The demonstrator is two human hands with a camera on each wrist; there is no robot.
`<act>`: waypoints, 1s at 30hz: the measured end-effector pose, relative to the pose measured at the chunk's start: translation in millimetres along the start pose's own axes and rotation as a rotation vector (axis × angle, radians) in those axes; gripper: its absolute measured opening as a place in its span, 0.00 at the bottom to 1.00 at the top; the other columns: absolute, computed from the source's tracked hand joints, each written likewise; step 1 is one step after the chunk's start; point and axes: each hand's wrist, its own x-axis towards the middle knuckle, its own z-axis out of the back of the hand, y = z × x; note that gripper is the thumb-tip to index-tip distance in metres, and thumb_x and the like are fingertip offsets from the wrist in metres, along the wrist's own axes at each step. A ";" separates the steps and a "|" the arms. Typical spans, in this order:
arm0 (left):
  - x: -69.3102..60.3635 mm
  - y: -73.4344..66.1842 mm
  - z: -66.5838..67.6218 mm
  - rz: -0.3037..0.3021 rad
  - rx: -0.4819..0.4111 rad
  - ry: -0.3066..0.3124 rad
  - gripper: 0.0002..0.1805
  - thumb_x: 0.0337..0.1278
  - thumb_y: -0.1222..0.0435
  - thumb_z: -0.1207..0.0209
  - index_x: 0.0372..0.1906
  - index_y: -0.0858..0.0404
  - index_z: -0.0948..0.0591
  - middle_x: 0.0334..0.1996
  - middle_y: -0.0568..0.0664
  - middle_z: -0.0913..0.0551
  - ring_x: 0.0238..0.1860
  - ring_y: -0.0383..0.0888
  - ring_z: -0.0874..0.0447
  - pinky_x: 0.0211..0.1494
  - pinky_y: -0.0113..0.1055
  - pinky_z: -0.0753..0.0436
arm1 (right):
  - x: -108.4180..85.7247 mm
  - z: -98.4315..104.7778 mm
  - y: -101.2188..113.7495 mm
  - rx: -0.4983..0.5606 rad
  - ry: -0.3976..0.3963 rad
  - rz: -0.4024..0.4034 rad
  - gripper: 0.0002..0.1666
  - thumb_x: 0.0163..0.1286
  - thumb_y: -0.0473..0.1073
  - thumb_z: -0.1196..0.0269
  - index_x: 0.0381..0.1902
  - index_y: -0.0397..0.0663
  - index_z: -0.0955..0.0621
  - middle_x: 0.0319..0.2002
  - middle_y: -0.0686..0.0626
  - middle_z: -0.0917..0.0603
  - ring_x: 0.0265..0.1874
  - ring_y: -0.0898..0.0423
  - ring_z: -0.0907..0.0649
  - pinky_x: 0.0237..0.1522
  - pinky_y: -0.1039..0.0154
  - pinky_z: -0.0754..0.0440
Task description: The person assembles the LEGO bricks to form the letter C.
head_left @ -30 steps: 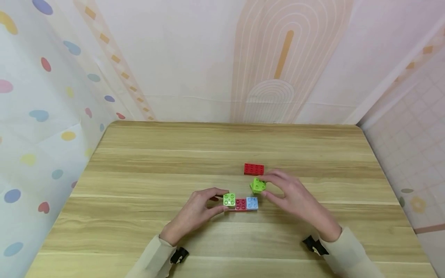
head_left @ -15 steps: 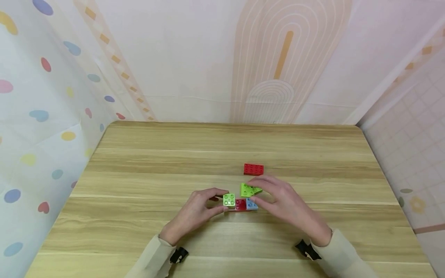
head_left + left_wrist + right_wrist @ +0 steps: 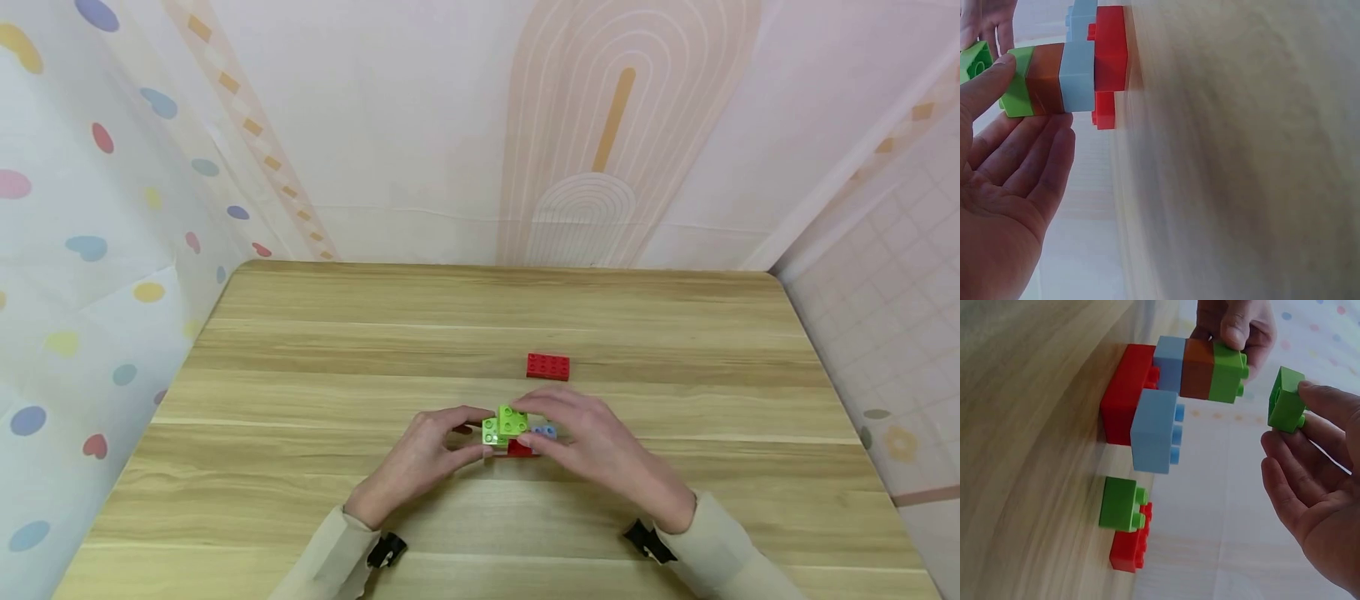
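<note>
On a long red brick (image 3: pixel 1124 400), a stack of a light blue brick (image 3: pixel 1077 76), an orange-brown brick (image 3: pixel 1045 78) and a green brick (image 3: pixel 1019 94) stands at the left end. My left hand (image 3: pixel 423 458) pinches the stack's green top between thumb and fingers. At the long brick's right end sits another light blue brick (image 3: pixel 1155 431). My right hand (image 3: pixel 600 442) pinches a separate green brick (image 3: pixel 513 422) beside the stack's top, higher than the right light blue brick. The right wrist view shows a gap between this brick and the stack.
A separate red brick (image 3: pixel 547 367) lies on the wooden table (image 3: pixel 337 333) behind the hands. In the right wrist view, a loose green brick (image 3: pixel 1118 503) stands near it; the head view hides that one. Patterned cloth (image 3: pixel 420 125) hangs behind the table.
My right hand has moved left with its green brick, from near the separate red brick to beside the stack's top. The left hand has kept its place and hold.
</note>
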 end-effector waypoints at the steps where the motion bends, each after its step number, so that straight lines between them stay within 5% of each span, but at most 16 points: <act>1: 0.1 0.0 0.0 -0.001 -0.001 0.001 0.20 0.62 0.65 0.28 0.58 0.63 0.16 0.54 0.51 0.12 0.50 0.48 0.11 0.54 0.40 0.12 | 0.5 -1.4 0.1 0.000 0.002 0.004 0.21 0.64 0.38 0.25 0.54 0.43 0.15 0.52 0.48 0.12 0.54 0.52 0.14 0.54 0.57 0.13; 30: 0.2 2.8 0.3 -0.002 -0.009 -0.006 0.18 0.61 0.63 0.28 0.55 0.61 0.13 0.51 0.49 0.10 0.49 0.47 0.10 0.54 0.40 0.12 | 8.6 -16.8 0.3 0.026 0.083 -0.002 0.20 0.68 0.41 0.27 0.57 0.44 0.13 0.52 0.50 0.14 0.46 0.56 0.13 0.44 0.69 0.13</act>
